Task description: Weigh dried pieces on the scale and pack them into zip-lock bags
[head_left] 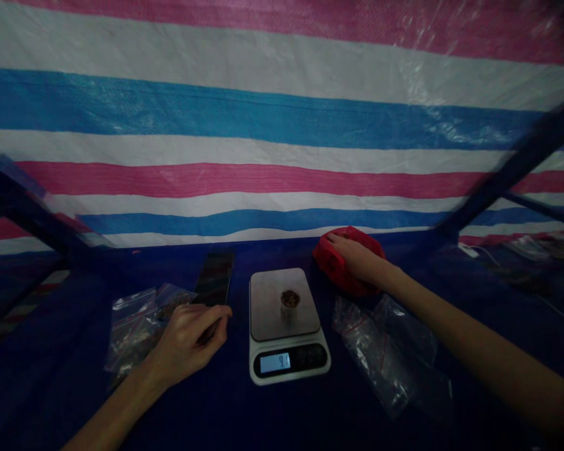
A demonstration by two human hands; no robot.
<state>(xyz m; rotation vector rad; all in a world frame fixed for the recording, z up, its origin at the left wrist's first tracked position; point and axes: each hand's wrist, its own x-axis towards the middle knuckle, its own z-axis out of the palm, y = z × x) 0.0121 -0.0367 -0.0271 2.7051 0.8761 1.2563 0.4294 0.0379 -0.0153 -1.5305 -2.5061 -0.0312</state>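
Observation:
My left hand is closed, its thumb and forefinger pinched together left of the scale; what it may hold I cannot make out. A digital kitchen scale lies in the middle, its lit display reading about 9.1. On its plate stands a small cup filled with brownish bits. My right hand reaches into a red bag behind and right of the scale; the fingers are hidden inside it.
Filled clear zip bags lie beside my left forearm, a dark phone-like slab behind my left hand. Clear zip bags lie right of the scale on the blue surface. A striped tarp hangs behind, dark frame bars at the sides.

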